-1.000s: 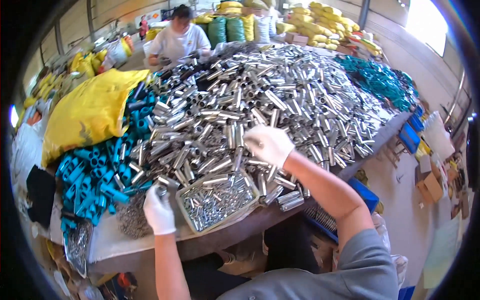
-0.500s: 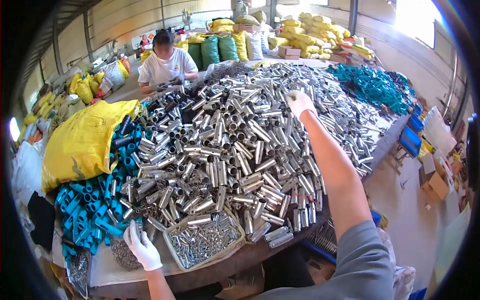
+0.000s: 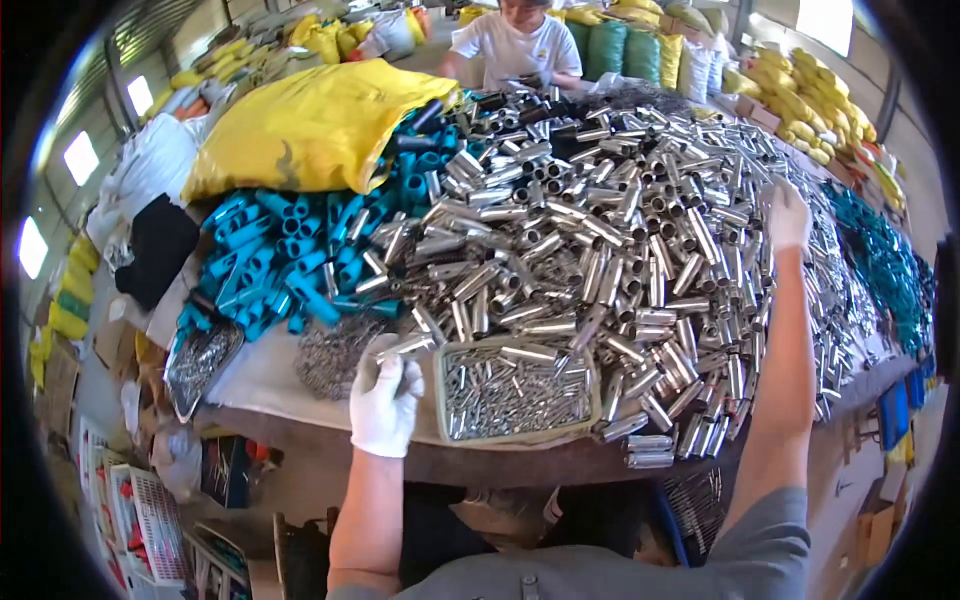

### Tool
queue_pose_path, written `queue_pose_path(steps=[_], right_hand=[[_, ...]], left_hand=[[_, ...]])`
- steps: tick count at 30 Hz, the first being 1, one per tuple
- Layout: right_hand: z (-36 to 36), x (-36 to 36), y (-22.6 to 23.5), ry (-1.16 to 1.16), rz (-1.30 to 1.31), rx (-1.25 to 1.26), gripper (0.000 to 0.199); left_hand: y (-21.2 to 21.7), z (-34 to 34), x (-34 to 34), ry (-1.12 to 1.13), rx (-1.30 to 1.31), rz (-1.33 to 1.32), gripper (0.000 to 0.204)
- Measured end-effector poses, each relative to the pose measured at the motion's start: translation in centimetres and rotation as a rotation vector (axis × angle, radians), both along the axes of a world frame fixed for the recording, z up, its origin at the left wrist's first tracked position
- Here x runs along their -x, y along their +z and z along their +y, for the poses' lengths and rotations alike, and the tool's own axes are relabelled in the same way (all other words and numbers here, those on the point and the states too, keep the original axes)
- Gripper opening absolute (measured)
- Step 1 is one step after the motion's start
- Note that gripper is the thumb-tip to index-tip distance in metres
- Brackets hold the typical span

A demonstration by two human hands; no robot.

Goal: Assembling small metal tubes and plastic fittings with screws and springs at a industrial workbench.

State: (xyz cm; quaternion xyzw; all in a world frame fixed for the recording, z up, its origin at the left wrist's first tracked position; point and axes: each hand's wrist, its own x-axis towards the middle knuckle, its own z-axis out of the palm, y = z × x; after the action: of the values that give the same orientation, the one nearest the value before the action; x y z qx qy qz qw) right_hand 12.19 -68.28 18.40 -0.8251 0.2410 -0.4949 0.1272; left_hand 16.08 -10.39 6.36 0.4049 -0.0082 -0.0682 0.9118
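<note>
My left hand (image 3: 384,405), in a white glove, is closed around a short silver metal tube (image 3: 407,346) between thumb and fingers. Just right of it sits a pale tray (image 3: 597,390) of small metal pins, with a few tubes lying across its far edge. My right hand (image 3: 788,218), also gloved, reaches over the right side of a large heap of shiny metal tubes (image 3: 650,240). The back of that hand hides its fingertips, so I cannot make out whether it grips anything.
Teal plastic tubes (image 3: 270,260) spill beside a yellow sack (image 3: 290,125) on the left. A tangle of thin wire pieces (image 3: 335,355) lies near my left hand. Teal strips (image 3: 875,255) are piled at the far right. Across the table sits a person in a white shirt (image 3: 515,55).
The view has swung left and downward. My left hand has come up from the table beside the tray and now shows a metal tube in its fingers. My right arm still reaches over the heap.
</note>
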Motion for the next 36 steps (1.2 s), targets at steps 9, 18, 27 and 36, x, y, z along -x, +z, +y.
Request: queue_pose_path(steps=[9, 18, 27, 36], right_hand=[[33.2, 11.2, -3.7, 0.823, 0.269, -0.511, 0.025], [41.1, 14.1, -7.5, 1.057, 0.367, -0.650, 0.022], [44.1, 15.6, -7.8, 1.039, 0.368, -0.606, 0.021], [44.0, 17.3, -9.0, 0.945, 0.366, -0.649, 0.021]], left_hand=[[-0.3, 1.3, 5.4, -0.190, 0.309, 0.160, 0.020], [-0.5, 4.5, 9.3, -0.482, 0.339, 0.239, 0.041], [-2.4, 4.5, 9.4, -0.416, 0.670, 0.467, 0.025], [-0.5, 3.5, 9.9, -0.161, 0.467, 0.263, 0.026]])
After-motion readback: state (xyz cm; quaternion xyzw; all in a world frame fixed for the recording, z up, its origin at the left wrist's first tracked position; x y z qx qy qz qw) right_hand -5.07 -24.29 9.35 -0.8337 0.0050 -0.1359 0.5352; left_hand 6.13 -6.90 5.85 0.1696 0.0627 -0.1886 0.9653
